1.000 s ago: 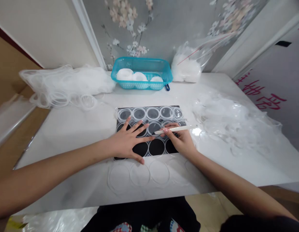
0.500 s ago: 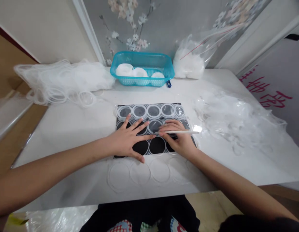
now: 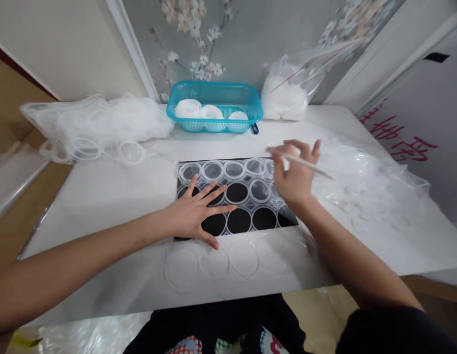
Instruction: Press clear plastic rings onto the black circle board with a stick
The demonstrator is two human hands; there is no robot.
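My left hand (image 3: 198, 211) lies flat with fingers spread on a clear plastic sheet (image 3: 250, 206) patterned with white-rimmed circles. A black backing (image 3: 238, 221) shows dark through several of the circles. Above the right end of the sheet, my right hand (image 3: 296, 174) is raised and blurred. It grips a thin pale stick (image 3: 313, 169), which points to the right. Something whitish shows between its fingers, too smeared to name. The sheet's front part hangs past the backing, with more circles (image 3: 243, 259) over the white table.
A blue plastic basket (image 3: 215, 127) holds several white round pieces (image 3: 188, 108). To its right stands a zip bag (image 3: 283, 101) with white contents. Ring-cut plastic scrap (image 3: 113, 120) is heaped on the left, more clear scrap (image 3: 376, 182) on the right. A small blue object (image 3: 255, 128) lies by the basket.
My right hand has risen off the sheet and moved up and right with the stick. The middle-row circle it was by has turned from grey to black. My left hand has stayed put.
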